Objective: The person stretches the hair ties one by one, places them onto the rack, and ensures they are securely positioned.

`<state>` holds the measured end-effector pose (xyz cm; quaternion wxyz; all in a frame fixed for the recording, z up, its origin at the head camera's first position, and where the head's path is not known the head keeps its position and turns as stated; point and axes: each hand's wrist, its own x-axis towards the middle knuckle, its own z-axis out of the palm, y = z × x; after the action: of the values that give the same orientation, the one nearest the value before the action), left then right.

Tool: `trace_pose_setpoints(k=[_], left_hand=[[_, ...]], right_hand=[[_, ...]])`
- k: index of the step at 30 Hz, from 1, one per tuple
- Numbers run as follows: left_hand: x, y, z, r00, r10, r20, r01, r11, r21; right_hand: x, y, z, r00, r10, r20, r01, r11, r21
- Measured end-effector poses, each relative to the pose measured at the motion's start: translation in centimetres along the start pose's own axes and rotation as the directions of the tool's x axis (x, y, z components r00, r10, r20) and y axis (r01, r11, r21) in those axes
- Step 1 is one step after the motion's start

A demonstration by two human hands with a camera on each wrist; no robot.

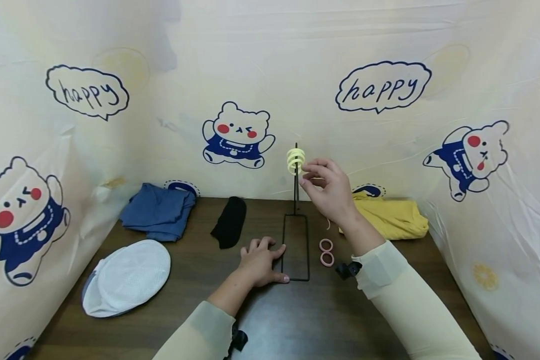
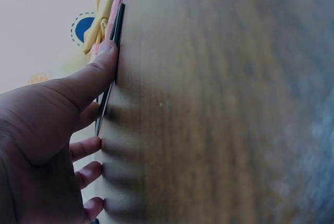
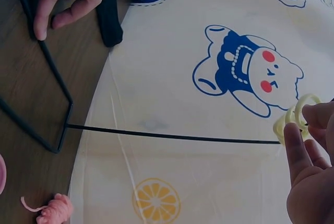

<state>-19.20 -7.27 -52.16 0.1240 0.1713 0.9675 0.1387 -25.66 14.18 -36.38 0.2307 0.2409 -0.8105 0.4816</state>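
A dark wooden tabletop (image 1: pixel 198 280) stands walled in by a cream cloth printed with bears and "happy" bubbles (image 1: pixel 382 90). At ten o'clock from the left hand lies a folded blue garment (image 1: pixel 159 210), with a white mesh cap (image 1: pixel 128 276) at nine o'clock and a black sock (image 1: pixel 229 221) at eleven o'clock. A yellow garment (image 1: pixel 389 216) is bunched at the far right edge of the tabletop.

In the middle stands a black wire stand (image 1: pixel 296 245), its rectangular base flat on the tabletop and its thin post rising straight up. Two pink rings (image 1: pixel 326 252) lie just beside the base at three o'clock, and a small pink tuft (image 3: pixel 55 209) of yarn shows near them in the right wrist view.

The left hand (image 1: pixel 261 265) lies flat on the tabletop, fingers (image 2: pixel 99 72) spread and straight, the thumb pressing the near left edge of the base.

The right hand (image 1: pixel 330 190) is raised beside the top of the post, its fingers (image 3: pixel 295 148) curled and pinching the pale yellow rings (image 1: pixel 295 161) stacked on the post's tip.
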Motion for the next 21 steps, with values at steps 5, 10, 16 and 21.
trace_pose_setpoints(k=[5,10,16,21], left_hand=[[0.0,-0.1,0.0,1.0,-0.001,-0.001,0.001,1.0,-0.001],[0.1,-0.1,0.0,1.0,-0.004,0.008,0.004,1.0,0.007],[0.1,-0.2,-0.1,1.0,-0.011,0.007,0.011,1.0,-0.002],[0.2,-0.2,0.0,1.0,-0.006,0.011,0.006,1.0,-0.004]], right_hand=[[-1.4,0.1,-0.6,1.0,-0.014,0.009,0.014,1.0,0.022],[-3.2,0.8,-0.9,0.999,-0.044,0.018,0.043,0.998,0.051],[-4.7,1.6,-1.3,0.998,-0.048,0.044,0.046,0.998,0.052],[-5.8,2.5,-1.7,0.996,-0.02,0.082,0.02,1.0,-0.002]])
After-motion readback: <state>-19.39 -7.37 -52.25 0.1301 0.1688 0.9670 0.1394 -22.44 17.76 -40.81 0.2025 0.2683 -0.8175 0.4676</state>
